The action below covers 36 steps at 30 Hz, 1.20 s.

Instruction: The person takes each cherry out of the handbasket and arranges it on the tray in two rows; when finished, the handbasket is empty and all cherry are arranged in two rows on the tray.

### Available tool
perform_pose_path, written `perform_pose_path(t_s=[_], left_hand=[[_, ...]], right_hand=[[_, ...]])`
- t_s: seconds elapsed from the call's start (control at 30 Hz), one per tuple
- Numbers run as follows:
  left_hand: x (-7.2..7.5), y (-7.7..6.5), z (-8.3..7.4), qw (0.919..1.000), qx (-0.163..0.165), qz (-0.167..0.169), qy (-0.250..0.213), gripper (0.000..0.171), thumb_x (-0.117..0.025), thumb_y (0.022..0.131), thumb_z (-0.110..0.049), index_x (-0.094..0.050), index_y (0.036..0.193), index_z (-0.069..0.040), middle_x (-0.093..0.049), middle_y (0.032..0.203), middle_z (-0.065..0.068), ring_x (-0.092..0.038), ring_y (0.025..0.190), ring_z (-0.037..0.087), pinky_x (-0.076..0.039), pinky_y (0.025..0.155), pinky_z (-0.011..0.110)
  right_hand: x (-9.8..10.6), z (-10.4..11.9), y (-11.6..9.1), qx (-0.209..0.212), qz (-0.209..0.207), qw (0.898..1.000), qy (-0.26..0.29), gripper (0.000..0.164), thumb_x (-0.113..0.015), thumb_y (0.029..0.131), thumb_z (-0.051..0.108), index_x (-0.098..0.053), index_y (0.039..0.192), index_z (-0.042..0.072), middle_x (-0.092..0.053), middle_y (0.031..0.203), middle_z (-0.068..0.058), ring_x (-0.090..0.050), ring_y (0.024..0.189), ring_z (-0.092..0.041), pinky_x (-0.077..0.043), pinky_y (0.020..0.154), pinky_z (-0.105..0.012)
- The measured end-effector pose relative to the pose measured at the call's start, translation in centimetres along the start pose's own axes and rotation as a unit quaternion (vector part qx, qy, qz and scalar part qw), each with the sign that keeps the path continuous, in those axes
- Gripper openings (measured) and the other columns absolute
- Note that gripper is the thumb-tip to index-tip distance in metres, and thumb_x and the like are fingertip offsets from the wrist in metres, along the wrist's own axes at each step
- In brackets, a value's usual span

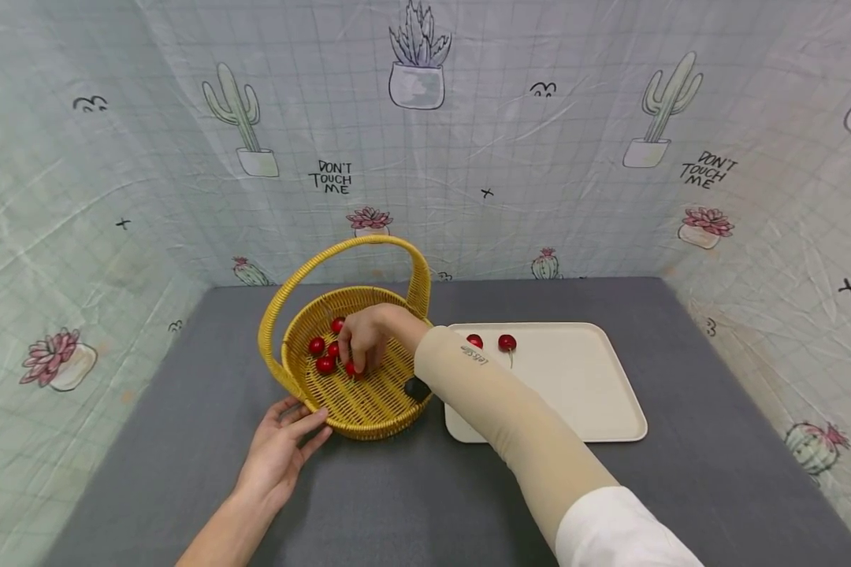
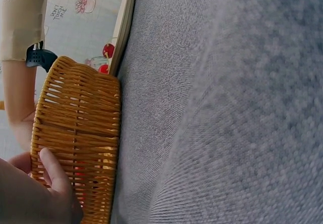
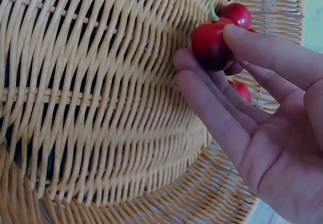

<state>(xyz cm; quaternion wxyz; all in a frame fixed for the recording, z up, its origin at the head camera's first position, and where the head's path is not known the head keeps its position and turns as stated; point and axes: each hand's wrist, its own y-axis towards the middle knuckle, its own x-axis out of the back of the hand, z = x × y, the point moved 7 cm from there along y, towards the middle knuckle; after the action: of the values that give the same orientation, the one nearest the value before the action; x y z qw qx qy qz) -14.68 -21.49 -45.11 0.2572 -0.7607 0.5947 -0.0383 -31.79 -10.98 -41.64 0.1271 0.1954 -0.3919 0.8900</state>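
While the left hand [image 1: 278, 449] rests, fingers loosely extended, against the round yellow wicker basket [image 1: 360, 403], the right hand [image 1: 366, 337] pinches a round red cherry [image 3: 211, 46] inside it between thumb and fingers; the rectangular cream tray [image 1: 574, 390] lies rightward, nearer that hand.

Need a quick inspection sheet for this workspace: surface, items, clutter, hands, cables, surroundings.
Surface: grey, fabric-textured tabletop.
Basket: yellow woven, handle raised, several red cherries inside.
Tray: off-white, right of the basket; two cherries visible, part hidden by the right arm.
Clutter: nothing seen.
Left hand: fingers touching the basket's near-left side.
Right hand: inside the basket, pinching a stemmed cherry.
Cables: nothing seen.
Surroundings: pale grid-patterned backdrop with cactus prints, creased.
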Motion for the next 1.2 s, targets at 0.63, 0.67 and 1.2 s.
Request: perform_pose_path(t_s=[0.63,0.67,1.2], left_hand=[[0.0,0.2,0.1,1.0,0.006,0.002,0.005,0.063,-0.064,0.102,-0.004,-0.019,0.144,-0.013,-0.046,0.113,0.0,-0.059,0.098,0.008,-0.057,0.096,0.03],[0.0,0.2,0.1,1.0,0.006,0.002,0.005,0.062,-0.064,0.102,-0.003,-0.019,0.144,-0.013,-0.046,0.112,-0.001,-0.059,0.098,0.008,-0.057,0.096,0.03],[-0.1,0.0,0.1,1.0,0.007,0.002,0.002,0.063,-0.065,0.102,-0.004,-0.019,0.144,-0.014,-0.046,0.111,-0.002,-0.059,0.097,0.006,-0.057,0.095,0.028]], right_hand=[[0.7,1.9,-3.4,0.063,-0.008,0.998,0.002,0.036,-0.061,0.098,-0.004,-0.064,0.133,0.003,-0.053,0.071,-0.003,-0.045,0.064,-0.016,-0.046,0.061,-0.028],[0.7,2.0,-3.6,0.07,-0.014,0.997,-0.002,0.035,-0.061,0.098,-0.002,-0.064,0.133,0.004,-0.057,0.075,-0.004,-0.051,0.069,-0.02,-0.048,0.062,-0.029],[0.4,0.5,-7.1,0.152,-0.048,0.985,0.062,0.032,-0.059,0.101,0.003,-0.06,0.133,-0.004,-0.068,0.117,-0.023,-0.066,0.106,-0.041,-0.06,0.091,-0.051]])
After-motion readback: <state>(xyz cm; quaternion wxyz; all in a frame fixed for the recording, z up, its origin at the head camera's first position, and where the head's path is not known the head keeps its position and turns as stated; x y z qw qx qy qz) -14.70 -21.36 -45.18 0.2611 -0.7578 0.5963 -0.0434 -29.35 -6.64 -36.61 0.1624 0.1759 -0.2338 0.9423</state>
